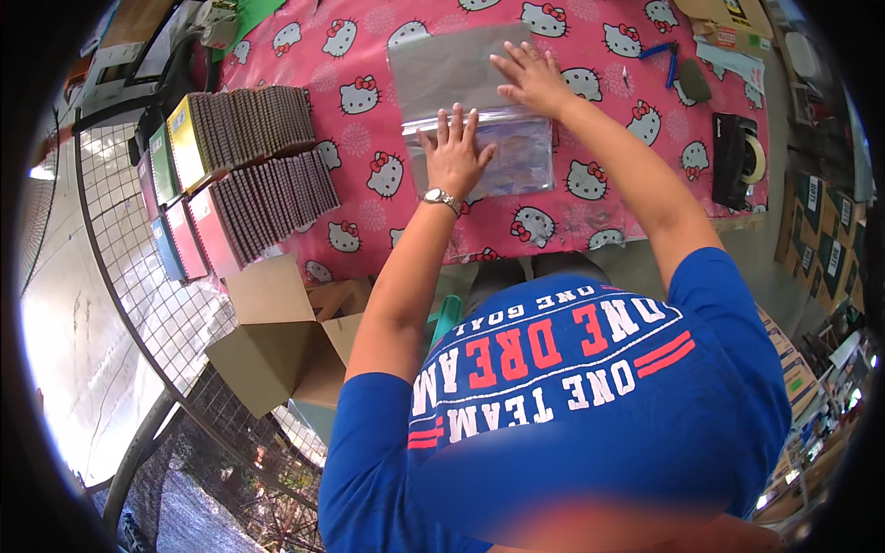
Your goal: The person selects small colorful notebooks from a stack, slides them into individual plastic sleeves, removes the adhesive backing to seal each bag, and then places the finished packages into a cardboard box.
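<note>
A clear plastic bag (516, 157) with a colourful item inside lies flat on the pink cartoon-cat tablecloth (369, 184). My left hand (454, 152), with a wristwatch, presses flat on the bag's left part, fingers spread. My right hand (527, 76) lies flat with fingers apart on the grey sheet (442, 69) that sticks out from the bag's far end. Neither hand grips anything.
Rows of packed booklets (253, 166) stand at the table's left. A black tape dispenser (737, 158), blue-handled scissors (668, 57) and cardboard pieces (728, 18) sit at the right. An open cardboard box (277, 341) and a wire mesh panel (138, 276) are below left.
</note>
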The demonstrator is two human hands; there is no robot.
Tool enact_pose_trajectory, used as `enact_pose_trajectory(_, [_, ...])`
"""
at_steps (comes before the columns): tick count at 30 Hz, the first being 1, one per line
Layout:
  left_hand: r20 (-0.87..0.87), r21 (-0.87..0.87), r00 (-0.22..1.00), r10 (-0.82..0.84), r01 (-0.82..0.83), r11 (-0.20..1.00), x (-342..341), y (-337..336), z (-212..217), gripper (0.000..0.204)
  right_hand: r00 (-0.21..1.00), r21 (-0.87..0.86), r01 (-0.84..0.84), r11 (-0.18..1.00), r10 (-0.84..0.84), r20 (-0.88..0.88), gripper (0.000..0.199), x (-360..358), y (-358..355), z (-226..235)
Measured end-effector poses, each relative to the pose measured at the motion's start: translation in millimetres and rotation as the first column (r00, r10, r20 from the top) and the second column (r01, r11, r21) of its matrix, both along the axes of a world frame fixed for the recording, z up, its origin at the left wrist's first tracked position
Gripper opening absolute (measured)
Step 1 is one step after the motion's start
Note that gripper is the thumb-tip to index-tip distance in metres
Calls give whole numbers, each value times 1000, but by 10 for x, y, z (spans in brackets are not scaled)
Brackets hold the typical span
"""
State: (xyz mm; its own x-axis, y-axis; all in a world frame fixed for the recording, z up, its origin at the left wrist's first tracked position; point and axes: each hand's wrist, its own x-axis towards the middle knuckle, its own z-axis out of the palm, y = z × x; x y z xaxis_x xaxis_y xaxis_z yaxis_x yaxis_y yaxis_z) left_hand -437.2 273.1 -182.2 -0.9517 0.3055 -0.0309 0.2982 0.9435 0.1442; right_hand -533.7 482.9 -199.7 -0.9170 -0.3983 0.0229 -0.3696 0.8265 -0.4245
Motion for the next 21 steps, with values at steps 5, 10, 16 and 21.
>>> enact_pose_trajectory(5, [98, -122, 995, 31, -19, 992, 236, -65, -160, 83, 996, 442, 10, 897, -46, 71, 68, 77, -111, 7])
enact_pose_trajectory(10, [176, -117, 976, 127, -108, 987, 313, -20, -119, 88, 997, 479, 14, 878, -46, 55, 69, 66, -138, 70])
enact_pose_trajectory(16, [138, -113, 986, 88, -73, 991, 286, -48, -130, 92, 996, 461, 24, 887, -59, 62, 67, 47, -35, 214])
enact_pose_trajectory(21, [67, -36, 994, 86, -83, 996, 285, -49, -156, 90, 921, 87, 193, 977, -149, -360, 52, -64, 213, 96])
